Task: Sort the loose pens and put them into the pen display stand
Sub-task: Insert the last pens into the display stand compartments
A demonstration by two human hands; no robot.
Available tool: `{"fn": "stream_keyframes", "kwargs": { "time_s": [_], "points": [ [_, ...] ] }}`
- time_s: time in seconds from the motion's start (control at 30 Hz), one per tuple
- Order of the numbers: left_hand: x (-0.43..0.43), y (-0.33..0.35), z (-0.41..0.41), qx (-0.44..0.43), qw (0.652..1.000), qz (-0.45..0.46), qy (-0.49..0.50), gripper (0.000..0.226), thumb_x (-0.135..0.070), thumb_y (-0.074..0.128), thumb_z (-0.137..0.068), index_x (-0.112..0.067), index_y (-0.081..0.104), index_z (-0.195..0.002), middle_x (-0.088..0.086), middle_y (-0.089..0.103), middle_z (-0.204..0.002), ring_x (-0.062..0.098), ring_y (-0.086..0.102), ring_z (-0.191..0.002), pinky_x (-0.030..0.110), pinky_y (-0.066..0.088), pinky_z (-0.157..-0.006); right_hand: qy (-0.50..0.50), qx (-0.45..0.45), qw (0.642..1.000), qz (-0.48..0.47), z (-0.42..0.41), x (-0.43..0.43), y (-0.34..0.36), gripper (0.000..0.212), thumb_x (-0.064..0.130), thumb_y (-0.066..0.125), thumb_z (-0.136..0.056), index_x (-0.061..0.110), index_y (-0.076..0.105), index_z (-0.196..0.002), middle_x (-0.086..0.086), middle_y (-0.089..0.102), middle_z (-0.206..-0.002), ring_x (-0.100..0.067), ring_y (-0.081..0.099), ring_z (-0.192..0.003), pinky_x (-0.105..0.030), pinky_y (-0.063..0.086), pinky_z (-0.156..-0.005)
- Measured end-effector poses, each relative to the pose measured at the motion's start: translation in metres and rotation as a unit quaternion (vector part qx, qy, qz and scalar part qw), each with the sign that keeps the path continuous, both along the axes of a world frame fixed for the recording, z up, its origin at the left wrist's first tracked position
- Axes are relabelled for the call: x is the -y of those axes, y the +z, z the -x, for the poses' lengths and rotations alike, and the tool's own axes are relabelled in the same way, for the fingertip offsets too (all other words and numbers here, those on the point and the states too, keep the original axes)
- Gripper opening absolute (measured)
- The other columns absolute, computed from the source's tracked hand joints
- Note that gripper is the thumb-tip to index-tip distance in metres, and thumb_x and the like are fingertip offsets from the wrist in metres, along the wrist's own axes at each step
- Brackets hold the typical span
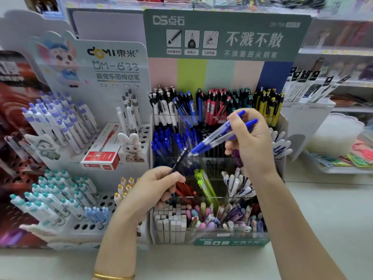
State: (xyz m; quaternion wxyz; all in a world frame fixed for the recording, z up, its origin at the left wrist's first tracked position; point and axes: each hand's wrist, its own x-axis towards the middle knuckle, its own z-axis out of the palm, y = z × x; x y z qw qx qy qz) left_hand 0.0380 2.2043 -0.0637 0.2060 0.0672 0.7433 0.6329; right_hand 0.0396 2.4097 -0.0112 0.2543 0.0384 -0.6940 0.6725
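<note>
Left hand (153, 188) pinches a dark pen (180, 158) over the stand (232, 241). Right hand (252, 138) grips two blue pens (214, 141), tips near the blue slot (171, 141). Juggling two, one could easily slip in among the black pens (216, 152).

The left grip (159, 185) covers the lower end of the black pen (180, 159) and some red pens (184, 189). The right grip (251, 136) hides part of two blue pens (211, 142). Blur smears the top shelf goods (292, 2); the red display (12, 110) runs off the left edge
</note>
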Motion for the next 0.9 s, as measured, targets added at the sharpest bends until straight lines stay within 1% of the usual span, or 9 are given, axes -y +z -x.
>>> {"fn": "stream_keyframes", "kwargs": {
  "time_s": [0.07, 0.17, 0.27, 0.37, 0.43, 0.57, 0.77, 0.83, 0.9],
  "points": [
    [0.0, 0.002, 0.001, 0.003, 0.999, -0.034, 0.041, 0.02, -0.017, 0.05, -0.098, -0.008, 0.068, -0.095, -0.004, 0.05, -0.059, 0.006, 0.037, -0.045, 0.017, 0.027, -0.037, -0.058, -0.036, 0.991, -0.116, 0.006, 0.011, 0.001, 0.013, 0.016, 0.054, -0.096, 0.01, 0.055, -0.085, -0.006, 0.059, -0.068, -0.017, 0.057, -0.049, -0.035, 0.053, -0.047],
    [-0.002, 0.004, 0.002, 0.0, 0.995, -0.074, 0.073, 0.02, -0.015, 0.049, -0.098, -0.006, 0.066, -0.096, -0.003, 0.05, -0.059, 0.006, 0.037, -0.044, 0.015, 0.025, -0.036, -0.097, -0.041, 0.942, -0.318, 0.022, 0.029, -0.004, 0.017, 0.02, 0.057, -0.094, 0.009, 0.056, -0.081, -0.006, 0.057, -0.069, -0.022, 0.058, -0.061, -0.04, 0.051, -0.062],
    [-0.001, 0.002, 0.003, -0.001, 0.991, -0.1, 0.084, 0.019, -0.015, 0.049, -0.098, -0.006, 0.066, -0.094, -0.002, 0.05, -0.06, 0.006, 0.037, -0.044, 0.015, 0.025, -0.036, -0.091, 0.016, 0.883, -0.46, 0.038, 0.044, -0.005, 0.02, 0.026, 0.057, -0.094, 0.008, 0.055, -0.086, -0.004, 0.057, -0.075, -0.021, 0.058, -0.068, -0.036, 0.048, -0.065],
    [0.0, 0.0, 0.004, -0.001, 0.989, -0.121, 0.086, 0.019, -0.014, 0.048, -0.098, -0.006, 0.065, -0.094, -0.001, 0.051, -0.06, 0.006, 0.037, -0.045, 0.015, 0.025, -0.035, -0.081, 0.097, 0.831, -0.541, 0.048, 0.054, -0.005, 0.022, 0.029, 0.056, -0.095, 0.009, 0.049, -0.09, -0.004, 0.057, -0.078, -0.025, 0.062, -0.074, -0.034, 0.049, -0.063],
    [0.001, -0.001, 0.004, 0.002, 0.987, -0.133, 0.087, 0.019, -0.014, 0.048, -0.098, -0.006, 0.065, -0.095, -0.001, 0.051, -0.06, 0.006, 0.037, -0.045, 0.015, 0.025, -0.035, -0.101, 0.102, 0.812, -0.565, 0.049, 0.059, -0.004, 0.023, 0.03, 0.058, -0.094, 0.01, 0.047, -0.096, -0.004, 0.056, -0.081, -0.026, 0.061, -0.075, -0.033, 0.047, -0.06],
    [0.002, -0.001, 0.004, 0.004, 0.985, -0.148, 0.088, 0.019, -0.013, 0.047, -0.099, -0.006, 0.064, -0.095, -0.002, 0.051, -0.059, 0.006, 0.038, -0.045, 0.015, 0.026, -0.035, -0.133, 0.027, 0.819, -0.557, 0.045, 0.063, -0.013, 0.035, 0.024, 0.061, -0.092, 0.011, 0.043, -0.119, -0.006, 0.056, -0.087, -0.027, 0.06, -0.066, -0.038, 0.051, -0.055],
    [0.001, -0.002, 0.005, -0.002, 0.98, -0.174, 0.091, 0.02, -0.011, 0.046, -0.099, -0.007, 0.064, -0.093, -0.002, 0.052, -0.058, 0.005, 0.039, -0.044, 0.015, 0.027, -0.036, -0.205, -0.062, 0.797, -0.564, 0.048, 0.069, -0.042, 0.028, 0.019, 0.076, -0.079, 0.0, 0.055, -0.085, -0.011, 0.055, -0.071, -0.02, 0.048, -0.039, -0.025, 0.036, -0.031],
    [0.0, -0.003, 0.006, -0.005, 0.978, -0.186, 0.09, 0.02, -0.012, 0.045, -0.099, -0.007, 0.064, -0.093, -0.002, 0.053, -0.059, 0.005, 0.039, -0.044, 0.015, 0.028, -0.036, -0.222, -0.086, 0.795, -0.558, 0.051, 0.072, -0.046, 0.022, 0.023, 0.063, -0.088, 0.002, 0.056, -0.085, -0.01, 0.055, -0.072, -0.016, 0.044, -0.039, -0.021, 0.029, -0.032],
    [-0.001, -0.003, 0.007, -0.008, 0.977, -0.193, 0.087, 0.021, -0.013, 0.045, -0.099, -0.007, 0.064, -0.094, -0.003, 0.053, -0.059, 0.005, 0.04, -0.044, 0.015, 0.029, -0.037, -0.214, -0.076, 0.816, -0.531, 0.053, 0.07, -0.042, 0.031, 0.028, 0.041, -0.094, 0.002, 0.057, -0.089, -0.011, 0.055, -0.077, -0.016, 0.038, -0.04, -0.02, 0.025, -0.035]
  ]
}}
